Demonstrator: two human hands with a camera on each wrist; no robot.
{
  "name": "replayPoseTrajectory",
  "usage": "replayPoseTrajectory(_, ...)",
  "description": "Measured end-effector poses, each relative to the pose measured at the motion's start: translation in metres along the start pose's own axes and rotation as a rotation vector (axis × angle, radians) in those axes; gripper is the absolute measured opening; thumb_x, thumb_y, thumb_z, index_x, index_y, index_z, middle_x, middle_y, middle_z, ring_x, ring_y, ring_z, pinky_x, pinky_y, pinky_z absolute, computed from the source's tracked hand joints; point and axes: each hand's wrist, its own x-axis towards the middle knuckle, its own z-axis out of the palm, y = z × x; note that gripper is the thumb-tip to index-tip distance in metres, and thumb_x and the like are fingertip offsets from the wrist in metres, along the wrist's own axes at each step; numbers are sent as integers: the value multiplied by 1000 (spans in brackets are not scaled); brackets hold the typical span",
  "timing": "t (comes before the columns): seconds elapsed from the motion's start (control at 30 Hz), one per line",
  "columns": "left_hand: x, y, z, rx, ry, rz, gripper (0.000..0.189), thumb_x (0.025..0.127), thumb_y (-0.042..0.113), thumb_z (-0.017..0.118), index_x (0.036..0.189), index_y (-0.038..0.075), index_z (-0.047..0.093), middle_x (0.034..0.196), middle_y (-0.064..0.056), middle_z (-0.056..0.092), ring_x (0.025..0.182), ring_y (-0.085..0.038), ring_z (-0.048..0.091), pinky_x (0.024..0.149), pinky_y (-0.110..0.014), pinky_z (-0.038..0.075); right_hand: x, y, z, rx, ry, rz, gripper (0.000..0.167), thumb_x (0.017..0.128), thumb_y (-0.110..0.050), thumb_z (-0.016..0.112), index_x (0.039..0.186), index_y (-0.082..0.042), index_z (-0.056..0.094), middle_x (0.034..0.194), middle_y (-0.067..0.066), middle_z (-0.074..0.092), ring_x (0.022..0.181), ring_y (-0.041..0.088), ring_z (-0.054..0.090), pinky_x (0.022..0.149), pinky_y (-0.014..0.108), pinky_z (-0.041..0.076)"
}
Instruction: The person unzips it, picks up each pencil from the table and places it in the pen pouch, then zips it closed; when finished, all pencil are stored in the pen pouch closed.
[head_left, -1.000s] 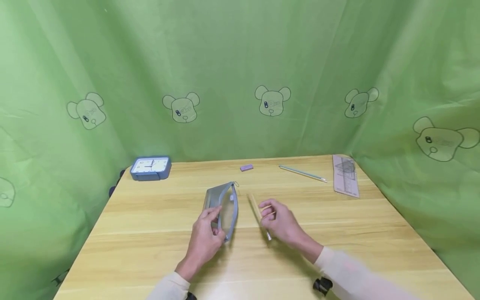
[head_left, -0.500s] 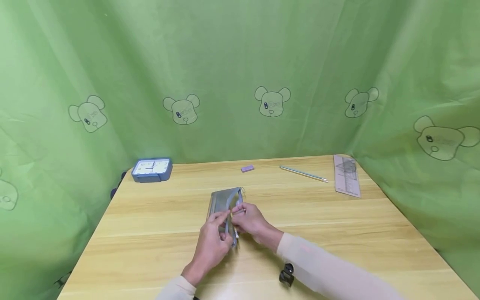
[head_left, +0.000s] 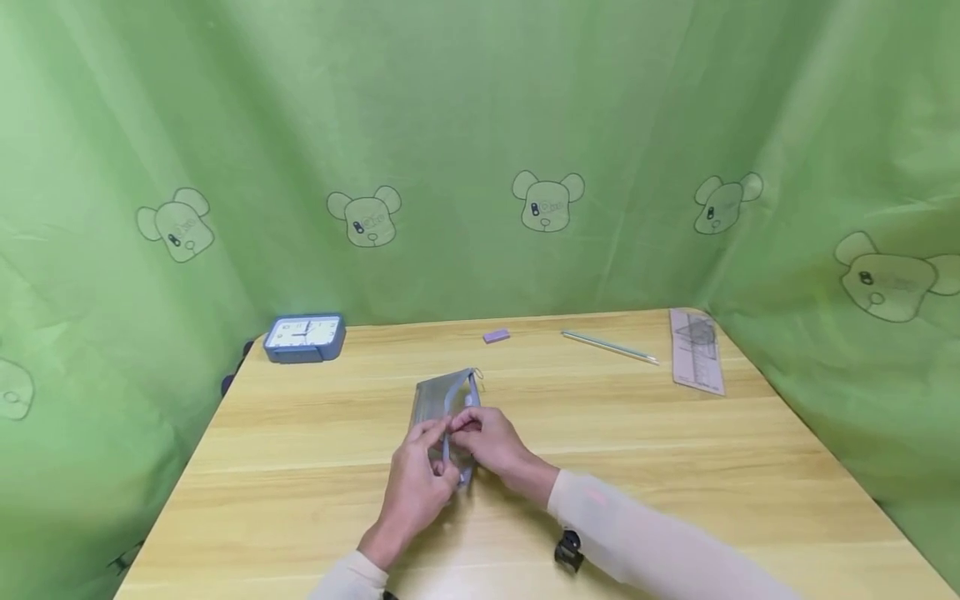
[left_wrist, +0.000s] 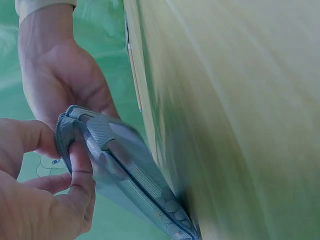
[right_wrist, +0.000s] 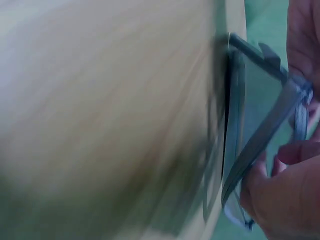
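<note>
A grey-blue translucent zip pencil case [head_left: 431, 398] stands tilted on the wooden table with its mouth spread, facing right. My left hand [head_left: 416, 479] pinches the zipper edge of the case between thumb and fingers; the left wrist view shows this left hand [left_wrist: 47, 187] at one zipper end. My right hand [head_left: 491, 442] has its curled fingers in the mouth, close to the left fingertips. In the right wrist view the right hand [right_wrist: 287, 195] reaches behind a zipper strip of the pencil case [right_wrist: 260, 135]. Its fingertips are partly hidden, and I cannot tell what they hold.
At the back left stands a blue clock [head_left: 303, 337]. A purple eraser [head_left: 496, 336] lies at the back middle, with pencils [head_left: 611, 347] to its right. A clear ruler set [head_left: 697, 350] lies near the right edge. Green curtains [head_left: 480, 125] enclose the table [head_left: 315, 433].
My right hand has moved left to the case, bringing a yellow pencil into its mouth; that pencil no longer shows outside. My left hand keeps its grip on the case.
</note>
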Motion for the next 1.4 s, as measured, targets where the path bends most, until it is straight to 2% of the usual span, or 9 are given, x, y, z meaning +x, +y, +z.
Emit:
replayPoseTrajectory(0.13, 1, 0, -4, -12, 9, -19, 73, 80, -14, 65, 152, -7, 54, 149, -26, 57, 75, -16, 65, 58, -19, 60, 8, 11, -30, -156, 100, -123, 21, 94, 6, 66, 113, 1, 73, 113, 18, 75, 101, 24, 70, 93, 38, 66)
replayPoseTrajectory(0.3, 2, 0, -9, -1, 24, -31, 73, 81, -15, 66, 152, -6, 54, 146, -24, 59, 76, -11, 62, 58, -18, 60, 27, 39, -98, -579, 181, -205, 43, 92, 5, 63, 135, 2, 65, 142, 25, 62, 132, 43, 60, 113, 59, 56)
replayPoseTrajectory(0.37, 2, -1, -10, 7, 25, -30, 72, 81, -15, 66, 152, -5, 55, 145, -24, 60, 75, -9, 61, 57, -18, 60, 35, 53, -128, -732, 198, -201, 52, 92, 4, 61, 144, 4, 59, 153, 30, 53, 142, 51, 50, 119, 68, 47)
replayPoseTrajectory(0.47, 2, -1, -10, 4, 24, -29, 73, 81, -15, 65, 152, -5, 55, 146, -24, 59, 75, -9, 60, 57, -18, 59, 45, 74, -169, -888, 223, -159, 58, 94, 2, 55, 152, 8, 49, 162, 35, 40, 149, 58, 38, 121, 77, 37)
replayPoseTrajectory(0.63, 1, -1, -9, -11, 12, -39, 73, 81, -16, 65, 153, -4, 54, 149, -23, 58, 75, -8, 60, 56, -18, 58, 51, 104, -217, -1086, 229, -92, 59, 100, -3, 44, 157, 9, 40, 165, 38, 31, 151, 61, 31, 119, 81, 35)
replayPoseTrajectory(0.7, 0, -1, -8, -12, 7, -39, 73, 81, -16, 66, 153, -4, 54, 150, -23, 57, 75, -8, 60, 55, -18, 58, 51, 112, -229, -1128, 218, -93, 58, 101, -5, 41, 157, 9, 39, 164, 38, 32, 150, 61, 32, 117, 81, 37)
replayPoseTrajectory(0.83, 0, -2, -7, -5, 8, -37, 73, 81, -16, 66, 152, -5, 54, 149, -24, 58, 76, -8, 60, 56, -18, 59, 51, 116, -240, -1145, 202, -108, 55, 103, -6, 39, 156, 9, 40, 163, 37, 35, 149, 60, 34, 116, 81, 38)
replayPoseTrajectory(1.2, 1, -3, -6, 24, 15, -19, 73, 80, -17, 66, 151, -6, 55, 148, -24, 59, 79, -9, 61, 60, -18, 60, 62, 111, -244, -1132, 220, -151, 44, 103, -3, 39, 145, 7, 49, 156, 37, 47, 145, 57, 45, 110, 80, 44)
replayPoseTrajectory(1.4, 2, -2, -8, 13, 11, -22, 72, 81, -17, 65, 151, -6, 55, 148, -25, 58, 77, -11, 62, 59, -17, 60, 63, 111, -251, -1141, 200, -134, 50, 103, -6, 43, 151, 8, 45, 158, 38, 43, 146, 58, 42, 111, 78, 45)
